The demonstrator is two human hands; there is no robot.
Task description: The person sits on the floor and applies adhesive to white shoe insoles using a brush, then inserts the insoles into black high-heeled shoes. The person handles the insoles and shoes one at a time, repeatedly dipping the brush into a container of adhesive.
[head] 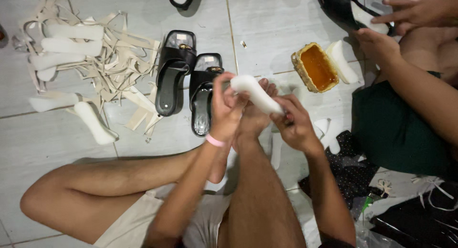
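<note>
Both hands gripped the white insole (256, 94): left hand (224, 107) closed on its upper end, right hand (296, 124) pinching the lower (steady grip likely mattered), beside black sandals (188, 83).

Sandals (188, 83) left of hands; glue tin (315, 67) right; strip pile (102, 62) far left, prob. offcuts.
</note>
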